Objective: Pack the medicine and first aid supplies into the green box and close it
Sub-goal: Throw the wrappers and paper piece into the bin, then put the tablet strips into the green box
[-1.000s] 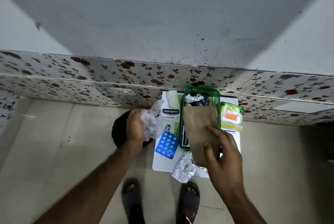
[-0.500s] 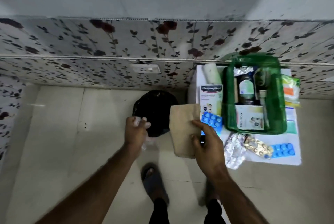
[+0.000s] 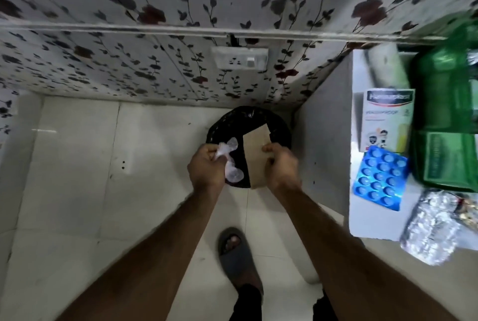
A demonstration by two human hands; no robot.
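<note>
Black plastic lines a round bin that stands on the pale tiled floor against the flowered wall, and both hands hover over its mouth. The left hand has its fingers closed around a crumpled piece of clear plastic wrap, part of which hangs below the fist over the bin. The right hand grips a flat brown paper bag by its right edge, thumb on top, the bag held roughly upright above the bin's opening and just beside the plastic wrap.

To the right, a white worktop carries the supplies. The green box sits at its far right, open, cut off by the frame edge and blurred, so what lies inside cannot be made out. Just left of the box stands a white plaster carton with a dark band across its top. Nearer than the carton lies a blue blister pack of round tablets, its right corner close to the box. At the near right corner of the worktop a crinkled silver foil strip overhangs the edge.

A white wall socket is set in the wall above the bin. One foot in a grey sandal stands on the floor between the forearms.
</note>
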